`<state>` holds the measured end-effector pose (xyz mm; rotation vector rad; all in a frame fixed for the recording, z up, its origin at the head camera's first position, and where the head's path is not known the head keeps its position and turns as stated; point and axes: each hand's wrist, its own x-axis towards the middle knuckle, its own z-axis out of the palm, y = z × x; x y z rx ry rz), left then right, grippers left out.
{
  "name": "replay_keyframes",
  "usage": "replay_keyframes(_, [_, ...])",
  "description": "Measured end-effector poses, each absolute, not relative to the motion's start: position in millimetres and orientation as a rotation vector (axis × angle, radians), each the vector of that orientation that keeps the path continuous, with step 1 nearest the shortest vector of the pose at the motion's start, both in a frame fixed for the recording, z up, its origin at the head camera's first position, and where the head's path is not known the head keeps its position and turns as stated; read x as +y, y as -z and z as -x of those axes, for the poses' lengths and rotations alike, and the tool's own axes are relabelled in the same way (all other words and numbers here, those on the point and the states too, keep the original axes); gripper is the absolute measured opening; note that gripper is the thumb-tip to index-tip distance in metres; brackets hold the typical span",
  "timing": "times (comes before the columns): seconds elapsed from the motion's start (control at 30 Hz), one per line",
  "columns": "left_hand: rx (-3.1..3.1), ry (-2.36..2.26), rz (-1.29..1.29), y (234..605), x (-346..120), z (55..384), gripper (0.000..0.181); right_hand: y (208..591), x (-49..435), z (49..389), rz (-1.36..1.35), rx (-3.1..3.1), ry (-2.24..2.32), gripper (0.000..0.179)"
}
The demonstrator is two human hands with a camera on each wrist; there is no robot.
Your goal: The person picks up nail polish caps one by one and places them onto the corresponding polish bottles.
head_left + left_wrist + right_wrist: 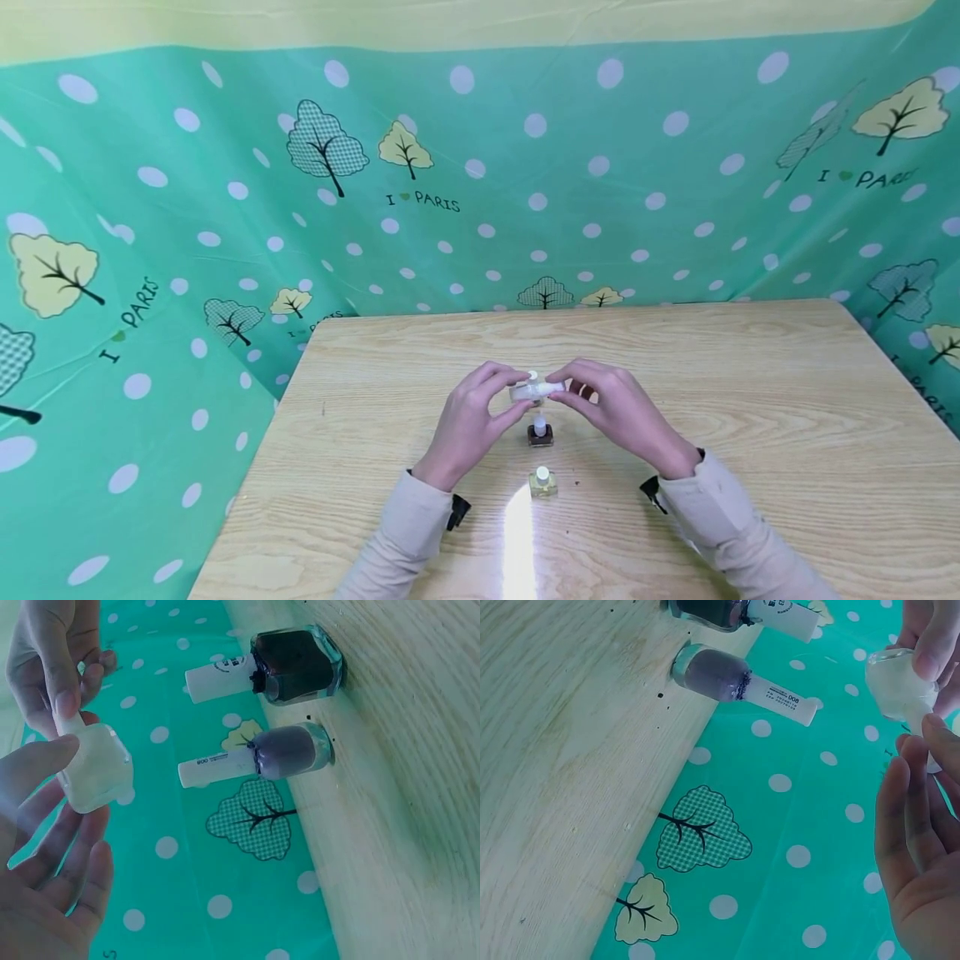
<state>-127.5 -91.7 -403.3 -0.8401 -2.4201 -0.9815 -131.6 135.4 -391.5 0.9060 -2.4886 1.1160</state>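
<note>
A nail polish bottle [97, 769] with whitish contents is held sideways above the table, between both hands. My left hand [467, 421] grips its glass body between thumb and fingers. From the other side, my right hand [618, 412] pinches the white cap [553, 387]. In the left wrist view, a dark nail polish bottle [296, 667] and a greyish-purple one [289, 750] stand upright with white caps on. The head view has the purple one mostly hidden behind the held bottle, its cap [533, 376] showing.
A pale yellow nail polish bottle [543, 485] stands nearest me, in line with the others on the wooden table [360, 442]. Bright glare lies on the tabletop just in front of it. Green patterned cloth [450, 167] hangs behind and beside the table.
</note>
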Motion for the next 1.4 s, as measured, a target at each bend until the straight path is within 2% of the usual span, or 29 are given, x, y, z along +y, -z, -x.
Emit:
replay_keyframes(0.4, [-2.451,0.861,0.836,402,-89,129,0.027,391,136,130,-0.903,-2.47,-1.088,0.016])
replay_keyframes(1.4, [-2.346,0.662,0.793,405,-81,129,0.03,391,129,132,-0.694,-2.589,-1.077,0.017])
